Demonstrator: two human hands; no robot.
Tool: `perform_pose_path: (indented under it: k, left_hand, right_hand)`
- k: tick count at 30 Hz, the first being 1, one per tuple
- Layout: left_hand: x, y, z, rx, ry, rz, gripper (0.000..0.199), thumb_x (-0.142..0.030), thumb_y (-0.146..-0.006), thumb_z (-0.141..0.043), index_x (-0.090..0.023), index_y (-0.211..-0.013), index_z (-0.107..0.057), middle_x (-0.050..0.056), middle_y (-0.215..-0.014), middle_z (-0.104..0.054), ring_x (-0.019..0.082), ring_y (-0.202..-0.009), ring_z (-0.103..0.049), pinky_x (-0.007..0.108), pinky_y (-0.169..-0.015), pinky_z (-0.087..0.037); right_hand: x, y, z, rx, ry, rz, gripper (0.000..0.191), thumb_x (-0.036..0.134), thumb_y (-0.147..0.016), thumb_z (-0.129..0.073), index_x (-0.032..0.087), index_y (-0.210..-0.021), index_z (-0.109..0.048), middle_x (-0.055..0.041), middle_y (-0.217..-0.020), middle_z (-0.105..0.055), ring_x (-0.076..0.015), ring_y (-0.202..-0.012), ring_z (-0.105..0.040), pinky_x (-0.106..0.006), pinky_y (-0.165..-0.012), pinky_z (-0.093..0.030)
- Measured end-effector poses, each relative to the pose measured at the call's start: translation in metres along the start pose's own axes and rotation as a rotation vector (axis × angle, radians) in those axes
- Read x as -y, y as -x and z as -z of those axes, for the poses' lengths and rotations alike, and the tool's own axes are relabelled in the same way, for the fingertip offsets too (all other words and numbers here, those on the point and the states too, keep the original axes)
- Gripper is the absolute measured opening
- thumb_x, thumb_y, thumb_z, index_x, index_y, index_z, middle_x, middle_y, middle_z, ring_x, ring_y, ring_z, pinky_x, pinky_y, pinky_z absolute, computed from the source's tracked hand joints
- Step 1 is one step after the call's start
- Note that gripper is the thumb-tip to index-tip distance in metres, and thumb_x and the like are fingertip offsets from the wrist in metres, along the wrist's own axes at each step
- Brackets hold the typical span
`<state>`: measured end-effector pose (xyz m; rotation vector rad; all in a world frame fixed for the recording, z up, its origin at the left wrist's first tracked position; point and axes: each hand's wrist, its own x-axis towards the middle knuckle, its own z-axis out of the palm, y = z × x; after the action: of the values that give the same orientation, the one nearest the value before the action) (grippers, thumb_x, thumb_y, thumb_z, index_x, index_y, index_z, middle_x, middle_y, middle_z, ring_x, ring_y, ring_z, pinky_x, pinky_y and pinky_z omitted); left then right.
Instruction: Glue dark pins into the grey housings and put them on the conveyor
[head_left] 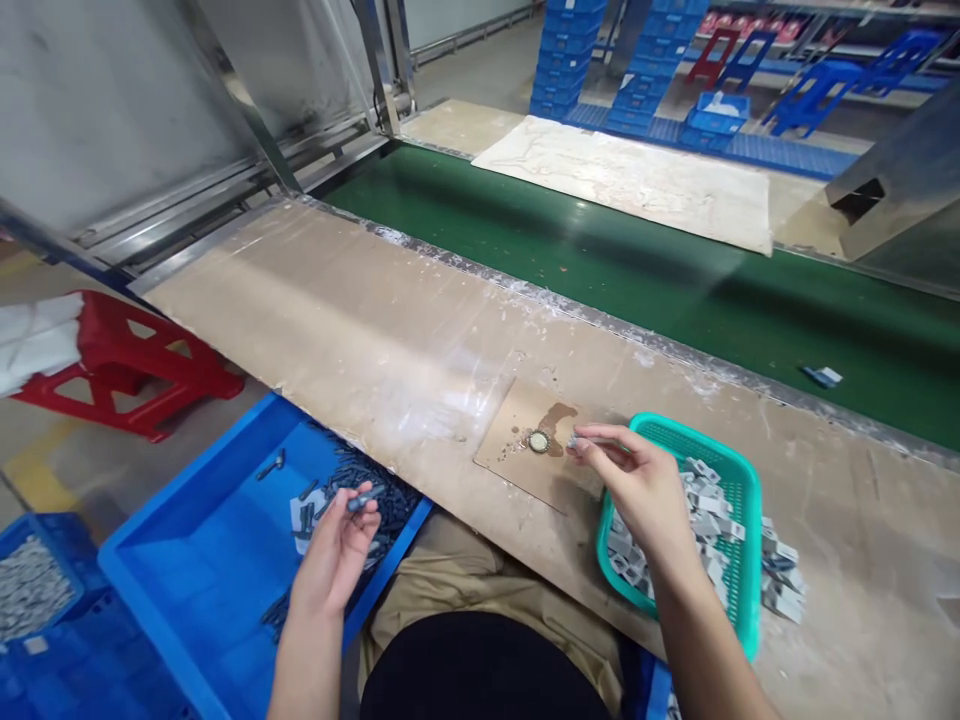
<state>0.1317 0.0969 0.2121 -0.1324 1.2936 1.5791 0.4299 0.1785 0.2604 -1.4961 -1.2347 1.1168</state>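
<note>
My left hand (346, 535) is closed on a small dark grey-blue plastic part (364, 498), held above a blue bin (202, 560) with many similar dark parts (375, 470) heaped along one side. Between the fingertips of my right hand (630, 470) is a small light grey piece (573, 441), mostly hidden. That hand hovers by a brown board (510, 430) with a wet brown stain and a small round cap (538, 441) holding something pale. Under my right wrist stands a green basket (752, 560) of light grey plastic pieces (705, 500).
More grey pieces (781, 575) lie right of the basket. Beyond the worktable (315, 270) runs a green conveyor belt (645, 270) carrying one small part (822, 376). A red stool (142, 370) and a blue crate of grey pieces (75, 560) are at left. Stacked blue crates (566, 60) stand behind.
</note>
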Motion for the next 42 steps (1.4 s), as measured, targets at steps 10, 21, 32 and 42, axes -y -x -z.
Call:
perform_pose_path:
  k: [10, 21, 32, 42]
  left_hand:
    - [0.02, 0.022, -0.02, 0.478, -0.274, -0.034, 0.042, -0.02, -0.063, -0.082, -0.021, -0.101, -0.064, 0.001, -0.091, -0.065, 0.014, -0.079, -0.065, 0.022, -0.077, -0.051]
    - [0.029, 0.012, -0.017, 0.473, -0.35, 0.034, 0.031, -0.026, -0.057, -0.086, -0.015, -0.08, -0.068, 0.005, -0.078, -0.07, 0.015, -0.077, -0.065, 0.023, -0.076, -0.049]
    - [0.051, 0.025, -0.048, 0.406, -0.21, 0.201, 0.038, -0.024, -0.047, -0.09, -0.013, -0.077, -0.072, 0.005, -0.071, -0.07, 0.014, -0.065, -0.064, 0.023, -0.063, -0.054]
    - [0.085, 0.047, -0.103, 0.48, -0.125, 0.216, 0.045, -0.026, -0.049, -0.089, -0.01, -0.087, -0.072, 0.011, -0.083, -0.072, 0.02, -0.072, -0.067, 0.03, -0.069, -0.056]
  right_hand:
    - [-0.037, -0.009, -0.016, 0.032, 0.566, 0.323, 0.029, 0.031, -0.083, -0.053, 0.017, -0.105, -0.067, -0.0102, -0.1, -0.07, -0.0242, -0.087, -0.067, -0.04, -0.079, -0.054]
    - [-0.044, -0.011, -0.023, 0.044, 0.793, 0.452, 0.034, 0.032, -0.091, -0.041, 0.017, -0.104, -0.068, -0.0096, -0.099, -0.071, -0.0228, -0.086, -0.067, -0.035, -0.075, -0.052]
    - [-0.029, -0.005, -0.021, -0.019, 0.469, 0.218, 0.031, 0.039, -0.081, -0.061, 0.019, -0.103, -0.069, -0.0089, -0.099, -0.071, -0.0234, -0.084, -0.067, -0.039, -0.079, -0.053]
    - [0.013, 0.025, -0.011, 0.082, -0.066, -0.145, 0.031, 0.032, -0.061, -0.081, 0.019, -0.088, -0.074, -0.0092, -0.086, -0.074, -0.0246, -0.08, -0.07, -0.035, -0.075, -0.059]
